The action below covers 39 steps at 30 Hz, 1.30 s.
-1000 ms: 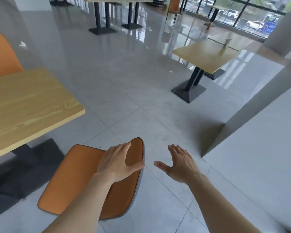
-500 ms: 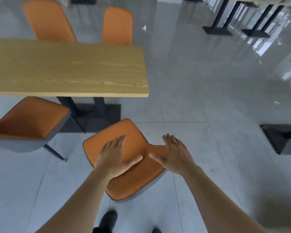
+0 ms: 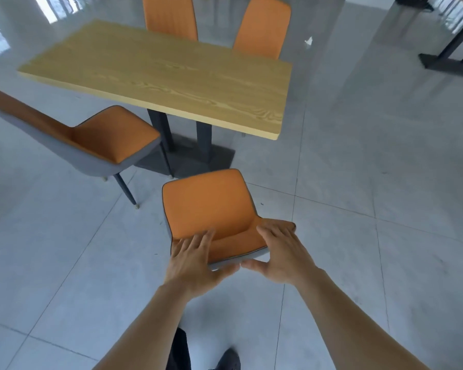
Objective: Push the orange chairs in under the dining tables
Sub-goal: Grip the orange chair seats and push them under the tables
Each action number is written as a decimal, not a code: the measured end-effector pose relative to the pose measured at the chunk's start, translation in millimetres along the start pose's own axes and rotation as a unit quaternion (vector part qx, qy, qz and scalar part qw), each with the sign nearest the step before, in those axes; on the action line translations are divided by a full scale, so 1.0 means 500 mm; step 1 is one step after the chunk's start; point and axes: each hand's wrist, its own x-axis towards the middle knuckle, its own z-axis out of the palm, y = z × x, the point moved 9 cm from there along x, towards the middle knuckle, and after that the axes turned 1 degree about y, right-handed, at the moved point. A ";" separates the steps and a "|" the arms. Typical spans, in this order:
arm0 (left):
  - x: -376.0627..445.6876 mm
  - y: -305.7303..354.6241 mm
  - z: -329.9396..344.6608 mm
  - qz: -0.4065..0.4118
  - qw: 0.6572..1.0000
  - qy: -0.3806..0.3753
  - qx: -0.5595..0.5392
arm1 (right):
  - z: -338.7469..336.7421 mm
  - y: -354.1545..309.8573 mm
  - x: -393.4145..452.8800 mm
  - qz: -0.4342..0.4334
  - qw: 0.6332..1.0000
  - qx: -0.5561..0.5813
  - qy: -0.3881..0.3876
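both hands are gripping the top of the backrest of the nearest orange chair (image 3: 209,209). the left hand (image 3: 195,260) is sitting on the left end of the backrest, its fingers lying over the orange front face and its thumb tucking under the grey back edge. the right hand (image 3: 281,252) is taking the right end the same way, fingers draped over the top corner and thumb pressing the grey rear. the two thumbs are nearly meeting along that edge.

this chair is standing on the grey tiled floor (image 3: 358,182), its seat pointing toward the wooden dining table (image 3: 171,76). the front of the seat is lying just short of the table's near edge, close to the dark base (image 3: 187,161), so the chair is not under the tabletop yet.

a second orange chair (image 3: 104,137) is standing to the left, angled, with its seat corner reaching toward the table's edge; whether it is slightly under the top is hard to say from this angle. two more orange chairs (image 3: 262,25) are showing their backs beyond the far side of the table. another table's dark legs (image 3: 449,57) are standing at the upper right. a dark shoe (image 3: 229,359) is showing at the bottom.
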 end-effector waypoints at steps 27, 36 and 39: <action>0.207 -0.083 -0.013 0.072 0.990 -0.110 0.042 | 0.006 0.015 0.236 -0.013 0.993 -0.078 -0.082; 0.279 -0.114 -0.057 0.114 0.983 -0.127 0.068 | -0.004 -0.004 0.309 0.003 0.993 -0.088 -0.075; 0.306 -0.135 -0.072 0.119 0.982 -0.130 0.073 | -0.013 -0.024 0.330 0.009 0.995 -0.080 -0.066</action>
